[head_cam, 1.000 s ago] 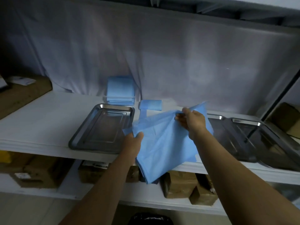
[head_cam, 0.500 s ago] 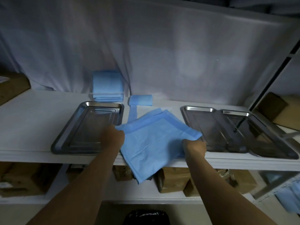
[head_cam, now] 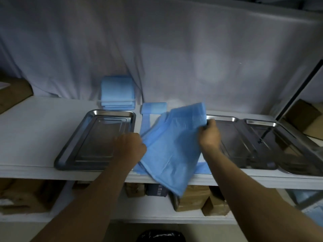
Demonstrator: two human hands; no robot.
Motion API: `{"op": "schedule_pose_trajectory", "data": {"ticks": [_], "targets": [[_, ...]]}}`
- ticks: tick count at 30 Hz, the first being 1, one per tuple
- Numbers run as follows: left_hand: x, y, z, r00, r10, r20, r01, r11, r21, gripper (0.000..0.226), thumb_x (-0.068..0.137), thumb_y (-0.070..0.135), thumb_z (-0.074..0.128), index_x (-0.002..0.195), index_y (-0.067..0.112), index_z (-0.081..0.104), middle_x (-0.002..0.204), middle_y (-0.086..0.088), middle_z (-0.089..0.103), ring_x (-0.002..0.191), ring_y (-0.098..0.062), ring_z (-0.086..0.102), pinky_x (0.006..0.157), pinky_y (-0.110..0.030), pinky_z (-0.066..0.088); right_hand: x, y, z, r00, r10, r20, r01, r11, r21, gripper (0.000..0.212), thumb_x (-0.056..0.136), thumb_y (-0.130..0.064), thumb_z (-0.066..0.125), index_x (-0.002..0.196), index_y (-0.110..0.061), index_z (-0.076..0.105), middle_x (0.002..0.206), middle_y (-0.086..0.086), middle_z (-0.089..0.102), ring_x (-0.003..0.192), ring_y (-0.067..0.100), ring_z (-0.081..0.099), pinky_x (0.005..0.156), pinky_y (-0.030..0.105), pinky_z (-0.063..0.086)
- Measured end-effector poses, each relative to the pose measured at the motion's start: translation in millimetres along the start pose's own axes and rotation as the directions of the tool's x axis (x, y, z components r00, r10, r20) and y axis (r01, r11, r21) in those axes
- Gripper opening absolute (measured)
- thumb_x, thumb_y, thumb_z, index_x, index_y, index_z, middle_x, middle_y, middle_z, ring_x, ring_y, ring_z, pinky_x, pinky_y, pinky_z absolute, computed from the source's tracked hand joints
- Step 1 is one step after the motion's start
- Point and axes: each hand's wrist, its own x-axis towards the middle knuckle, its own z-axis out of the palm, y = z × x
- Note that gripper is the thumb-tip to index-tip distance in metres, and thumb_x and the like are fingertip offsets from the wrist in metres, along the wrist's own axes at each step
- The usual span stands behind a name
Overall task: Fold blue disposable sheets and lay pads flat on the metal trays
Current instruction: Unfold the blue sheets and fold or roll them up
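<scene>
Standing at a white shelf (head_cam: pixel 35 137) backed by a draped pale cloth (head_cam: pixel 157 49). Gripping the left edge of a blue sheet (head_cam: pixel 171 145) with the left hand (head_cam: pixel 130 145), fingers curled on it; pinching the raised upper right corner with the right hand (head_cam: pixel 209 135), hands well apart. Holding the sheet between the left tray (head_cam: pixel 111 111) and the middle tray (head_cam: pixel 222 117), partly on the shelf, lower corner hanging over the front edge. Looks mid-fold: layered but loose, not yet squared. Shows no pad on either of those, nor on the right tray (head_cam: pixel 260 121). Leaves a stack of folded blue pads (head_cam: pixel 118 95) and a small folded blue piece (head_cam: pixel 153 107) at the back, not yet laid out. Judged early: one fold in hand, every tray yet to fill.
</scene>
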Motion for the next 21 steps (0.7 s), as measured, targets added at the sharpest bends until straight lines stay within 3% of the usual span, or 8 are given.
{"op": "schedule_pose_trajectory", "data": {"ticks": [3, 6, 9, 11, 13, 16, 19, 21], "targets": [[-16.3, 15.3, -0.3, 1.0, 0.013, -0.02, -0.016, 0.987, -0.16, 0.022, 0.081, 0.021, 0.055, 0.063, 0.013, 0.045, 0.073, -0.006, 0.056, 0.074, -0.026, 0.059, 0.063, -0.029, 0.045, 29.1, -19.3, 0.8, 0.998, -0.066, -0.009, 0.067, 0.991, 0.112, 0.021, 0.091, -0.009, 0.049, 0.109, 0.0, 0.052, 0.105, 0.021, 0.063, 0.093, 0.032, 0.057, 0.079, 0.034, 0.041], [-25.4, 24.7, 10.5, 0.996, -0.031, 0.088, 0.049, 0.979, -0.199, 0.021, 0.083, 0.019, 0.053, 0.065, 0.012, 0.046, 0.076, -0.005, 0.055, 0.077, -0.025, 0.057, 0.063, -0.026, 0.038, 50.2, -13.6, 13.2, 0.98, 0.13, 0.15, -0.152, 0.977, 0.147, 0.041, 0.09, -0.02, 0.058, 0.121, 0.004, 0.049, 0.114, 0.019, 0.058, 0.106, 0.03, 0.057, 0.071, 0.02, 0.042], [-27.3, 32.4, 14.5, 0.99, -0.044, 0.137, 0.07, 0.979, -0.19, 0.018, 0.086, 0.021, 0.054, 0.086, 0.005, 0.061, 0.099, -0.014, 0.065, 0.097, -0.032, 0.061, 0.073, -0.029, 0.045, 38.2, 8.9, 14.8, 0.823, 0.301, 0.481, -0.306, 0.949, -0.07, 0.027, 0.085, -0.022, 0.067, 0.097, 0.001, 0.058, 0.097, 0.008, 0.053, 0.088, 0.02, 0.054, 0.07, 0.022, 0.04], [-25.4, 34.3, 13.9, 0.99, -0.057, 0.127, 0.083, 0.975, -0.208, 0.02, 0.086, 0.019, 0.054, 0.089, 0.001, 0.061, 0.1, -0.018, 0.065, 0.099, -0.034, 0.06, 0.074, -0.03, 0.045, 24.9, 19.2, 8.1, 0.757, 0.379, 0.533, -0.312, 0.925, -0.215, 0.016, 0.084, -0.01, 0.067, 0.089, 0.002, 0.058, 0.094, 0.012, 0.054, 0.083, 0.021, 0.05, 0.077, 0.029, 0.04], [-22.8, 35.1, 11.0, 0.99, -0.081, 0.118, 0.111, 0.956, -0.27, 0.02, 0.085, 0.017, 0.054, 0.085, -0.003, 0.057, 0.098, -0.022, 0.062, 0.095, -0.036, 0.06, 0.074, -0.035, 0.046, 22.4, 24.9, 4.6, 0.809, 0.321, 0.492, -0.194, 0.937, -0.292, 0.035, 0.083, -0.003, 0.065, 0.116, 0.006, 0.055, 0.107, 0.018, 0.057, 0.089, 0.023, 0.052, 0.082, 0.033, 0.047], [-21.9, 37.1, 7.6, 0.973, -0.131, 0.189, 0.201, 0.885, -0.421, 0.024, 0.086, 0.019, 0.056, 0.069, 0.006, 0.046, 0.088, -0.022, 0.056, 0.087, -0.034, 0.058, 0.07, -0.037, 0.045, 23.0, 18.9, -1.7, 0.938, 0.156, 0.311, -0.095, 0.975, -0.203, 0.06, 0.083, 0.0, 0.057, 0.139, -0.01, 0.039, 0.122, 0.018, 0.057, 0.108, 0.033, 0.057, 0.086, 0.034, 0.046], [-33.7, 39.0, 8.8, 0.928, -0.145, 0.342, 0.313, 0.803, -0.507, 0.033, 0.089, 0.022, 0.057, 0.062, 0.014, 0.04, 0.069, -0.006, 0.046, 0.072, -0.023, 0.049, 0.06, -0.026, 0.036, 20.9, 19.4, -8.5, 0.956, 0.083, 0.281, 0.015, 0.944, -0.331, 0.056, 0.086, -0.004, 0.052, 0.139, -0.014, 0.039, 0.13, 0.019, 0.052, 0.121, 0.035, 0.05, 0.096, 0.034, 0.042], [-41.1, 38.1, 13.2, 0.92, -0.151, 0.361, 0.336, 0.777, -0.532, 0.029, 0.092, 0.025, 0.052, 0.071, 0.005, 0.054, 0.079, -0.018, 0.056, 0.079, -0.029, 0.056, 0.066, -0.029, 0.04, 9.3, 26.4, -10.4, 0.952, 0.024, 0.304, 0.124, 0.881, -0.457, 0.048, 0.085, -0.011, 0.056, 0.132, -0.013, 0.048, 0.134, 0.018, 0.045, 0.123, 0.033, 0.047, 0.102, 0.035, 0.041]]}}
